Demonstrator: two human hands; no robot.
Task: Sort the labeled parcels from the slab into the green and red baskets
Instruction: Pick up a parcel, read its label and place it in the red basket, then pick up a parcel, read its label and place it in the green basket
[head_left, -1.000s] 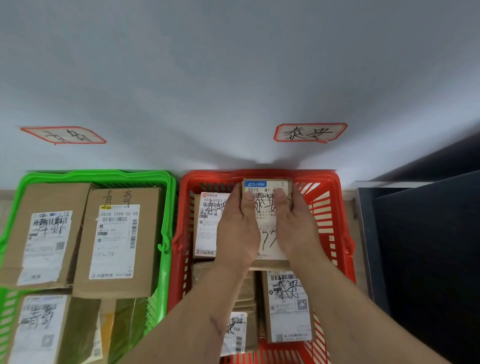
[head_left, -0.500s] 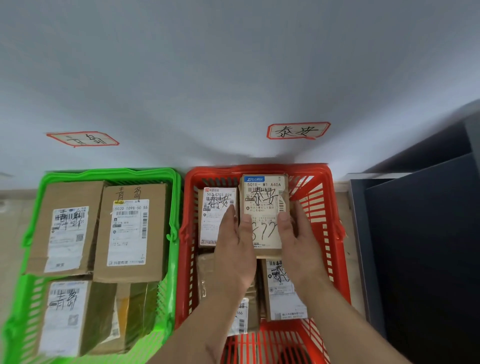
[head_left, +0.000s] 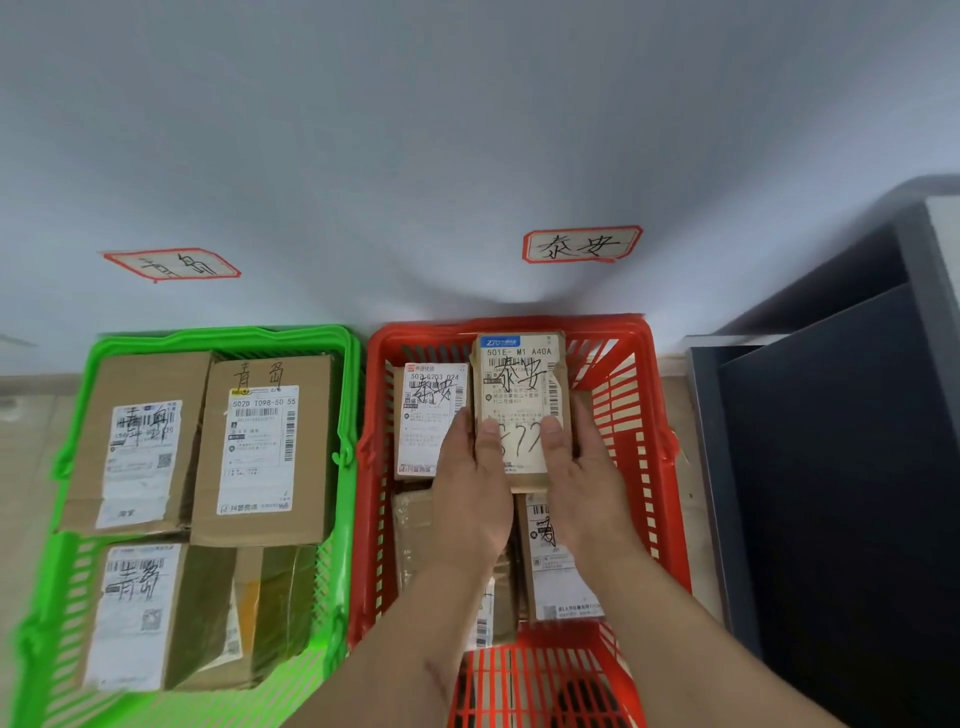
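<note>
- Three labeled parcels are seen lying in the green basket (head_left: 223, 338), at the left.
- A small parcel (head_left: 519, 395) is held over the far end of the red basket (head_left: 639, 415), above other parcels.
- Its near left edge is grasped by the left hand (head_left: 475, 493).
- Its near right edge is grasped by the right hand (head_left: 587, 483).

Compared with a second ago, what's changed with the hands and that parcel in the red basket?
Both hands slid back along the parcel toward the person; the left hand and right hand now grip its near end, uncovering more label. The parcel remains in the red basket; the green basket parcels look unchanged.
</note>
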